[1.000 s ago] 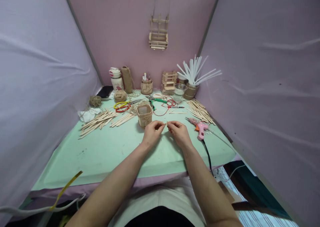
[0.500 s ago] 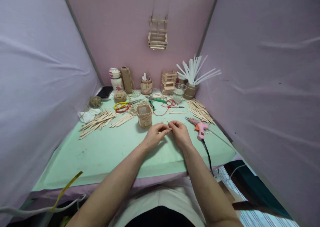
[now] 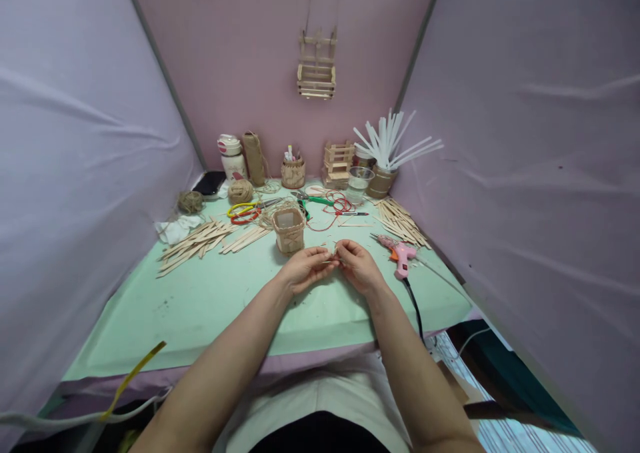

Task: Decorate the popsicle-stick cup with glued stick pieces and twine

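Note:
My left hand (image 3: 306, 270) and my right hand (image 3: 358, 268) meet over the front middle of the table, fingertips pinched close together. Between them is a thin, pale strand (image 3: 328, 261), too small to tell whether it is twine or a sliver of wood. Just behind my left hand stands a small square basket (image 3: 290, 237) of wooden sticks with a braided rim, upright and open at the top. To the right of my right hand lies a pink glue gun (image 3: 403, 256), its nozzle pointing back and left.
Wooden sticks lie in piles at left (image 3: 195, 245) and right (image 3: 401, 223). Scissors (image 3: 245, 213), green-handled pliers (image 3: 320, 200), red cord (image 3: 343, 203) and a twine ball (image 3: 241, 192) lie behind the basket. A water cup (image 3: 359, 185) and a pot of glue sticks (image 3: 381, 182) stand back right.
My left hand has turned and its fingers are more stretched toward the right hand, showing the thin strand. My right hand has barely shifted. The basket and glue gun are unmoved.

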A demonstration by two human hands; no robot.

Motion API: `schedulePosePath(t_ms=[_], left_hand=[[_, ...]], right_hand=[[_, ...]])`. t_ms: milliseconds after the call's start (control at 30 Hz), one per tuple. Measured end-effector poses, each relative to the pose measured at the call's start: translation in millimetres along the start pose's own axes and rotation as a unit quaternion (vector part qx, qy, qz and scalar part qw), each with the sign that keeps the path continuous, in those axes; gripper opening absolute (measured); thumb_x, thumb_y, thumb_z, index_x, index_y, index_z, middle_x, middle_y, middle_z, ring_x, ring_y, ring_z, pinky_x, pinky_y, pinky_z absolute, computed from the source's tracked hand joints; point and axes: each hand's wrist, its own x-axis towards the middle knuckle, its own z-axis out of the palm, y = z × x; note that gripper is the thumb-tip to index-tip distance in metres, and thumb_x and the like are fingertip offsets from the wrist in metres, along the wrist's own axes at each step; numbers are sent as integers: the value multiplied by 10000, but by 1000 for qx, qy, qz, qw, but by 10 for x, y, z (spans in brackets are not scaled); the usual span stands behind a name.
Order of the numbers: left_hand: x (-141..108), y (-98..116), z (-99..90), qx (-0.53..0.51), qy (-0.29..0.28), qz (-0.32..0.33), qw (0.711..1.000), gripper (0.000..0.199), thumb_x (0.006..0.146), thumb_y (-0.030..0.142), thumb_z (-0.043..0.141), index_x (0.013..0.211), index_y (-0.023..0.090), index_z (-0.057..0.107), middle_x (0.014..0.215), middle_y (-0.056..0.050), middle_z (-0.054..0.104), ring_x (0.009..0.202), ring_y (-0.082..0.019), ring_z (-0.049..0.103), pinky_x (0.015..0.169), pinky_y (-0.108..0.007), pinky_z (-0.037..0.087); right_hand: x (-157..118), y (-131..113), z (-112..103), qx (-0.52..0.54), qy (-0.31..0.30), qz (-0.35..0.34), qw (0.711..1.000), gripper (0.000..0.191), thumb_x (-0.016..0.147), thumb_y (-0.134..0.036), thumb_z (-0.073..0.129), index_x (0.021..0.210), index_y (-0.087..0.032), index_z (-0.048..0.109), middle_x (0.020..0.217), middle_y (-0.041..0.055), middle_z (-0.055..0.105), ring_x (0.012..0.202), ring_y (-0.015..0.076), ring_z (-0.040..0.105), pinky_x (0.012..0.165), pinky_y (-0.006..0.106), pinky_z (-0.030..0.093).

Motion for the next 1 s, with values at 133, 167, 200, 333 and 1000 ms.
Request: schedulePosePath(t_ms=[133, 167, 200, 333, 1000], left_hand=[[-2, 12, 4, -43, -27, -27, 998, 43, 782, 62, 665, 814, 86, 649, 740, -67, 682, 660, -75, 649, 659, -141, 526], [0, 17, 4, -49, -25, -30, 998, 42, 782, 52, 659, 803, 85, 644, 726, -62, 678, 645, -70, 645, 641, -133, 523], [3, 21, 4, -54, -23, -31, 998, 46, 781, 45, 657, 797, 85, 641, 718, -59, 676, 635, -68, 642, 626, -128, 521], [14, 27, -9, -57, -12, -31, 998, 73, 763, 52, 676, 813, 87, 636, 704, -50, 668, 608, -65, 631, 595, -131, 513], [60, -90, 43, 213, 163, 253, 929, 194, 652, 285, 746, 774, 154, 672, 718, -27, 675, 691, -148, 629, 687, -283, 507]], right_hand=[[-36, -29, 21, -5, -33, 25, 999, 302, 618, -408, 815, 722, -206, 617, 649, -36, 571, 598, 102, 505, 600, 236, 399], [-42, -32, 25, -7, -32, 24, 999, 299, 622, -405, 814, 724, -207, 615, 647, -37, 575, 599, 101, 510, 602, 234, 401], [-45, -31, 27, -8, -29, 23, 999, 296, 626, -402, 812, 727, -208, 612, 647, -37, 578, 602, 101, 515, 604, 233, 403], [-29, 14, 17, -30, -26, 8, 999, 281, 664, -415, 781, 751, -211, 608, 662, -30, 591, 591, 103, 518, 585, 234, 401], [4, 84, 75, -330, 95, -186, 920, 195, 769, -394, 605, 747, -202, 633, 778, 33, 650, 732, 180, 570, 692, 308, 438]])
